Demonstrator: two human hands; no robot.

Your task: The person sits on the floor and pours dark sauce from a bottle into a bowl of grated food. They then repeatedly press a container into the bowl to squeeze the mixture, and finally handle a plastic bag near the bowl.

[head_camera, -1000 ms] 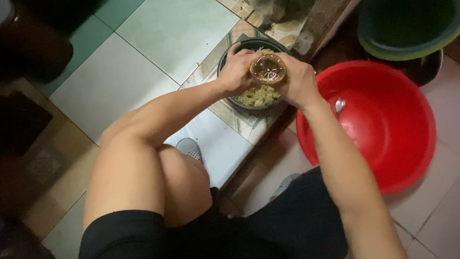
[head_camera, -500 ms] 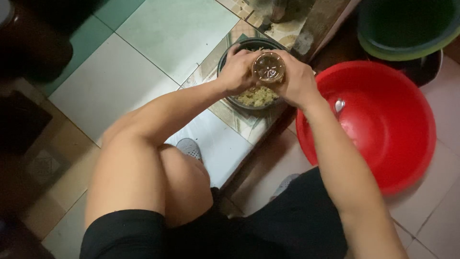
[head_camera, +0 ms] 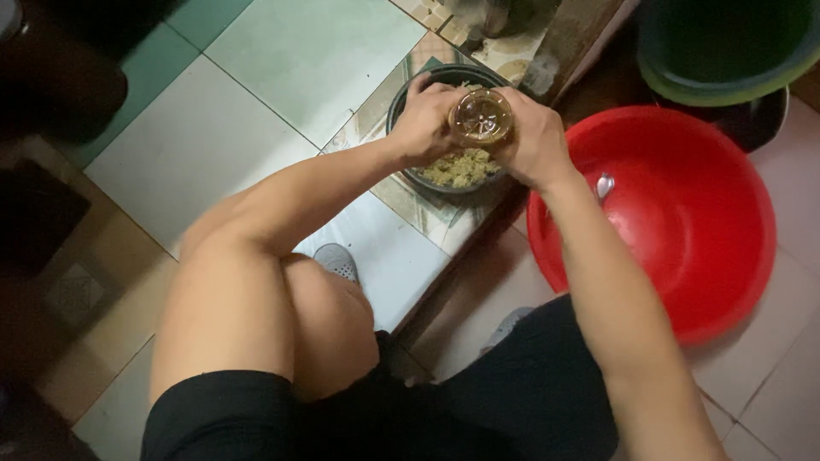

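Observation:
A small clear jar (head_camera: 481, 118) with brownish contents is held over a dark bowl (head_camera: 401, 101) that stands on the tiled floor. Pale yellowish chopped food (head_camera: 459, 168) fills the bowl. My left hand (head_camera: 425, 121) grips the jar's left side and my right hand (head_camera: 535, 139) wraps its right side. Whether the jar has a lid on I cannot tell. Both forearms reach forward over my bent knees.
A large red basin (head_camera: 683, 256) with a metal spoon (head_camera: 604, 184) in it sits to the right of the bowl. A green tub (head_camera: 726, 68) is at the top right. A step edge runs diagonally below the bowl. A grey shoe (head_camera: 336, 259) shows by my knee.
Both hands and the jar stay over the bowl. The jar has turned slightly between the hands and shifted a little to the right.

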